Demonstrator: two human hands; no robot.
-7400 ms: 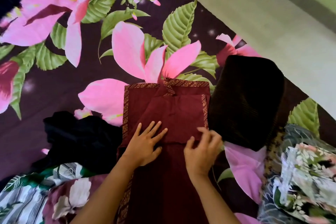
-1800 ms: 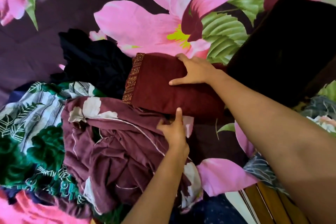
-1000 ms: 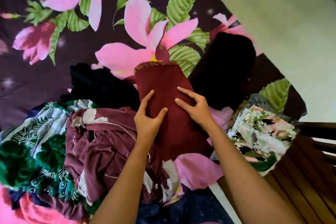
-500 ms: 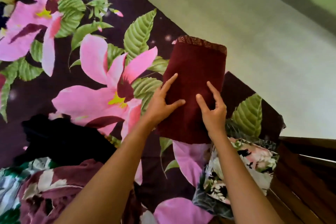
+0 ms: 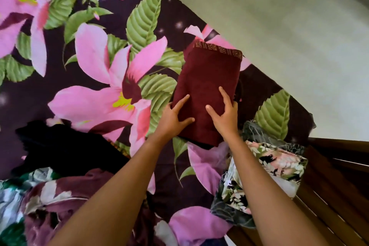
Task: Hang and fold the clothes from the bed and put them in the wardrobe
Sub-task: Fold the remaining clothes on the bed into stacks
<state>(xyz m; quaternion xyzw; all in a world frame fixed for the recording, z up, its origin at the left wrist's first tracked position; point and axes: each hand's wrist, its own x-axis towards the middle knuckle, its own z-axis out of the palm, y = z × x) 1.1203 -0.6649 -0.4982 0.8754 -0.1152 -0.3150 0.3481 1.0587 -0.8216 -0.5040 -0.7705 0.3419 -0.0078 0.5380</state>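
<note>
Left hand (image 5: 175,119): grips folded maroon cloth (image 5: 209,78) at its left edge;
Right hand (image 5: 226,116): grips its right edge;
Cloth: between both hands, over the bedsheet (image 5: 89,62)

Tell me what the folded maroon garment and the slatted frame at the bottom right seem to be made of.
The maroon garment looks like matte woven cloth, maybe cotton, with a gold-patterned border on one edge. The slatted frame looks like dark wood, faintly glossy, in parallel boards.

your left hand (image 5: 173,120) and right hand (image 5: 225,118) are bare; your left forearm (image 5: 119,185) and right forearm (image 5: 263,185) are bare too, uncovered as far as they show.
</note>
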